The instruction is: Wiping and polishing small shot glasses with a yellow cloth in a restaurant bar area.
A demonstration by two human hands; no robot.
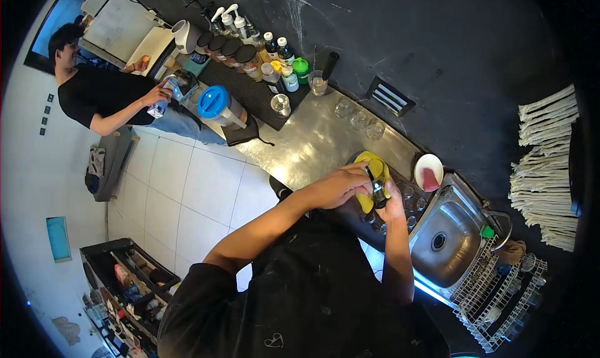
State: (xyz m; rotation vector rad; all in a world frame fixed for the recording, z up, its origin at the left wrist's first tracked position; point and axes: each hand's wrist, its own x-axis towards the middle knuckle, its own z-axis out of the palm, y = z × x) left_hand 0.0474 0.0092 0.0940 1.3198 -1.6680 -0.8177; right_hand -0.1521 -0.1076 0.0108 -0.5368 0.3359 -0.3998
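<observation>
A small clear glass (pixel 378 194) stands out against a yellow cloth (pixel 375 163) in front of my chest. My left hand (pixel 338 185) has its fingers at the glass's upper end, and some fingertips are hidden. From the other side my right hand (pixel 393 202) grips the cloth and the lower part of the glass. Beneath both hands lies a dark mat or tray, where several small glasses (pixel 411 205) stand near the sink. Farther back on the steel counter (pixel 300 144) is a row of clear glasses (pixel 359 119).
To the right are a steel sink (pixel 443 240), a white bowl (pixel 428 170) with a reddish item, and a wire dish rack (pixel 497 301). A blue-lidded pitcher (pixel 218 105), bottles and jars (pixel 248 60) line the left. Another person (pixel 108 93) stands there holding a carton.
</observation>
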